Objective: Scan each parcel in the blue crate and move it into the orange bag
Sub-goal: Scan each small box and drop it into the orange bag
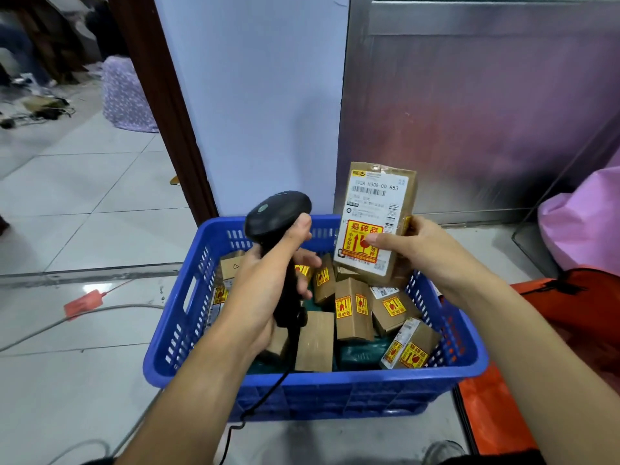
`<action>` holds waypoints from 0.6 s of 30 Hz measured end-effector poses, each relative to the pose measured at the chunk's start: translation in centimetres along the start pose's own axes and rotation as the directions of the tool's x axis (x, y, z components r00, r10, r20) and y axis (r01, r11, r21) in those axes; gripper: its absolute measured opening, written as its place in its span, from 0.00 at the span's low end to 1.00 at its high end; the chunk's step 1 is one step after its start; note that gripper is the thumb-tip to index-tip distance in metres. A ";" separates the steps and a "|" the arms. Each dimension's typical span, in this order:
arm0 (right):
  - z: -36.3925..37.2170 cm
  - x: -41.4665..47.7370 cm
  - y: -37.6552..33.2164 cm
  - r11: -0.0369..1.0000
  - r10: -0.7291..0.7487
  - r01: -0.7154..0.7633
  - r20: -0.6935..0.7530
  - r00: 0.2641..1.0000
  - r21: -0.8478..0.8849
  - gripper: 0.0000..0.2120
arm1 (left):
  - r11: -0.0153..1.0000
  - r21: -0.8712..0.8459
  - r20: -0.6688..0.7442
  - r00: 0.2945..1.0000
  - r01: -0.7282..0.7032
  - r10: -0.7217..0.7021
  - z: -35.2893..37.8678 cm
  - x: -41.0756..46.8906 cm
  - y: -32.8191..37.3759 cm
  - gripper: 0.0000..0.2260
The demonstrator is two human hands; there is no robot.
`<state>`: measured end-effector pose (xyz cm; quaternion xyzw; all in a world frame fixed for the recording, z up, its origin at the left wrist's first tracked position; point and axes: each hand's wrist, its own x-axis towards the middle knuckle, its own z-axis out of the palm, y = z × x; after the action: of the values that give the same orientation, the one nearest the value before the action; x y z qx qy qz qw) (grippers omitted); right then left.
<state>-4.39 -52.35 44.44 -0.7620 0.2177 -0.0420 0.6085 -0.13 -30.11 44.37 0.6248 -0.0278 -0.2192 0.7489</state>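
**Parcel held up beside scanner over blue crate**

Grips a black handheld scanner [275, 216] in the left hand [265, 290], centre of the frame, with fingers wrapped round the handle and thumb up against the head: grip clamped on the scanner. Trails a black cable [265, 401] from the handle's base down across the near wall of the blue crate [335, 391] toward the bottom edge of the frame.

Holds up a brown cardboard parcel [375, 203] in the right hand [412, 243], just right of the scanner and above the crate's far right corner, apart from the rest of the load. Grip clamped on the parcel's lower right part, with the thumb on a yellow-and-red fragile sticker and the fingers behind. Turns the white shipping label and its barcode toward the camera, with the parcel upright and leaning slightly.

Below both hands, lower centre, on a pale tiled floor [100, 189]: the crate, holding a jumble of small brown boxes [354, 310], many with the same yellow sticker. Just beside the crate, at lower right of the frame: the orange bag [496, 417].

Elsewhere: a pink sack [583, 223] at the right edge, a metal panel [469, 112] behind the crate, a red tag [82, 303] and a grey cord [100, 313] on the floor at left.
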 end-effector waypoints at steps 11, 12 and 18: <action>-0.2 1.0 1.2 0.987 -0.081 0.070 -0.069 0.994 -0.147 0.21 | 0.999 -0.015 0.161 0.987 0.032 -0.029 -0.2 -0.6 -0.3 0.10; -0.3 1.0 1.3 0.986 -0.086 0.074 -0.071 0.994 -0.150 0.21 | 0.999 -0.015 0.169 0.985 0.032 -0.029 -0.3 -0.7 -0.3 0.10; -0.4 1.1 1.4 0.985 -0.092 0.080 -0.072 0.993 -0.151 0.21 | 1.000 -0.005 0.180 0.983 0.027 -0.025 -0.1 -0.9 -0.1 0.12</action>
<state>-3.93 -53.34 42.97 -0.8115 0.2108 -0.0821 0.5387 -0.91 -29.71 44.48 0.6001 -0.0863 -0.2844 0.7427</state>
